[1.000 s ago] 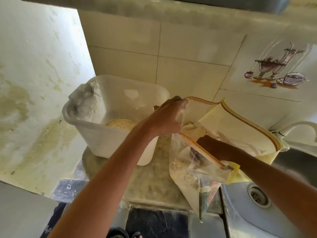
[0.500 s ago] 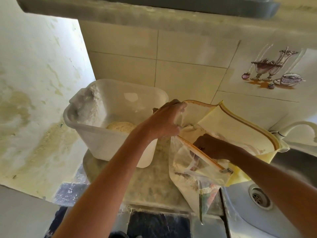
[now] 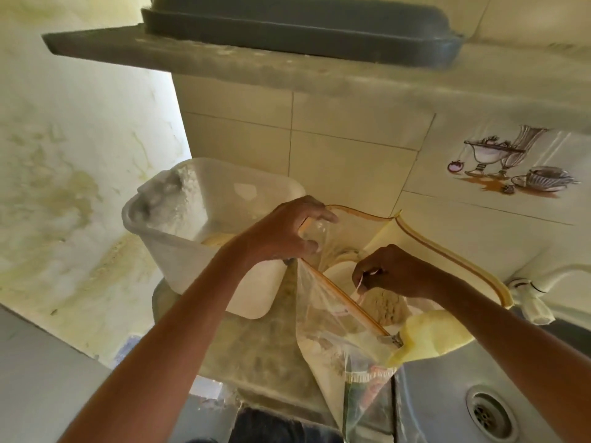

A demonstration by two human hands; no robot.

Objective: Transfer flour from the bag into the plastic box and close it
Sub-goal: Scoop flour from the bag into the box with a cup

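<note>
A white translucent plastic box (image 3: 179, 254) stands open on the counter at the left, with flour caked on its inner wall and a yellowish heap (image 3: 217, 239) at the bottom. Right of it stands the clear flour bag (image 3: 332, 334) with a yellow zip rim, its mouth wide open. My left hand (image 3: 287, 233) grips the bag's near-left rim and holds it open. Above the bag's mouth, my right hand (image 3: 395, 273) holds a small clear cup (image 3: 383, 306) heaped with flour.
The counter top (image 3: 256, 353) is dusted with flour. A steel sink with a drain (image 3: 489, 415) lies at the right, with a white tap (image 3: 527, 284) behind it. A stone shelf (image 3: 287, 67) overhangs the box and carries a grey tray or lid (image 3: 303, 30). The wall is close on the left.
My right hand has come up out of the bag holding the cup heaped with flour. My left hand keeps its grip on the rim. The view has tilted upward.
</note>
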